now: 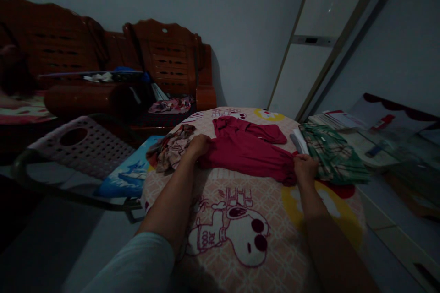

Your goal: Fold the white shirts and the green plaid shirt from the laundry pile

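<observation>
A dark pink garment (247, 153) lies stretched sideways across a round table with a patterned cloth (220, 192). My left hand (199, 146) is closed on its left end, and my right hand (305, 168) grips its gathered right end. One sleeve-like part of it spreads out toward the back. Beside my left hand is a crumpled patterned cloth (173, 149). Just past my right hand rests a folded green plaid garment (333, 153), with something white (299, 141) at its left edge.
A chair with a woven back (82, 146) and a blue picture seat (132, 171) stands left of the table. Behind are carved wooden seats (165, 62) with clothes on them. At right are a stack of papers (332, 120) and a glass-topped surface (395, 142).
</observation>
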Tool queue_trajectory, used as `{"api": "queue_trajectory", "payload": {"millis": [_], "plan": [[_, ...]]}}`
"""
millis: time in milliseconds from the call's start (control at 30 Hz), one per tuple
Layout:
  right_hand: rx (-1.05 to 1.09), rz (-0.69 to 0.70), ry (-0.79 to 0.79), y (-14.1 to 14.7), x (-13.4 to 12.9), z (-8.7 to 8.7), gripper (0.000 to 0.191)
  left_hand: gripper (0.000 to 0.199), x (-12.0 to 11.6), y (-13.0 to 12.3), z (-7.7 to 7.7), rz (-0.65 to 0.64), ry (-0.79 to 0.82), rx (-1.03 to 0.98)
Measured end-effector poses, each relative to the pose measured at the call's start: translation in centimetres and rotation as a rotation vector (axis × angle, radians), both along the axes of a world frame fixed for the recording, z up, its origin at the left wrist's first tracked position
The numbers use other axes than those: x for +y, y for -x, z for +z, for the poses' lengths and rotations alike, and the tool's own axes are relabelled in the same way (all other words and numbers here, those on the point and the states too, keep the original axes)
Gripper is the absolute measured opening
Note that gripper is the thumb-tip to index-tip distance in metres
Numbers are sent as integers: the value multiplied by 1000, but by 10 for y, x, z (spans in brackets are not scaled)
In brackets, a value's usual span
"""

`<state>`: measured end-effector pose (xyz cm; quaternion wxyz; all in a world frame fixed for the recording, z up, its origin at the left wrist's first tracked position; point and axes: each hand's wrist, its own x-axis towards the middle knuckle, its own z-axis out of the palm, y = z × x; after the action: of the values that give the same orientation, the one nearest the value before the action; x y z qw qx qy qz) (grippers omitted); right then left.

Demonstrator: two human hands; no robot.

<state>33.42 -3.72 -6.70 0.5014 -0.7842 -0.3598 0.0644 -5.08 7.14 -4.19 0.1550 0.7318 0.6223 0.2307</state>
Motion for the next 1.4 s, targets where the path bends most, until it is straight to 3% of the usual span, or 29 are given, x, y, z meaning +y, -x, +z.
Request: {"api": "queue_trajectory", "payload": {"millis": [100,200,300,433,567,667,767,900,1000,1100,1167,1233,1300,1400], "plan": [[-19,-61,-32,-8,-2,4,29,26,0,14,4,10,21,42],[20,-55,-26,-12,-1,5,35,29,0,22,8,-60,46,28],[0,56,44,-9,1,1,37,26,-3,16,10,-138,56,43],[-271,303,193,4,1,-4,49,30,-10,-5,7,-123,36,157],[-536,393,376,19,-4,-5,41,56,-14,-24,0,-28,54,217],[-600,389,436,22,-8,-6,25,55,-13,-28,-4,-55,90,227],[-548,361,312,18,-7,-7,21,49,-10,-26,-5,-129,83,149],[-233,280,20,12,-1,-7,30,58,-6,-28,-3,-166,-32,-157],[-98,434,-41,21,1,-7,45,64,-8,-37,-3,-219,-76,-293],[-168,658,-36,36,-1,-4,67,62,-14,-44,-3,-310,21,-224],[-217,709,1,39,-5,3,61,54,-17,-41,2,-359,114,-147],[-278,649,81,29,-9,13,46,43,-19,-29,10,-374,163,-93],[-394,511,196,10,-16,23,32,30,-20,-15,21,-358,179,-67],[-585,490,468,-19,-26,34,19,13,-25,-2,36,-332,225,-61]]}}
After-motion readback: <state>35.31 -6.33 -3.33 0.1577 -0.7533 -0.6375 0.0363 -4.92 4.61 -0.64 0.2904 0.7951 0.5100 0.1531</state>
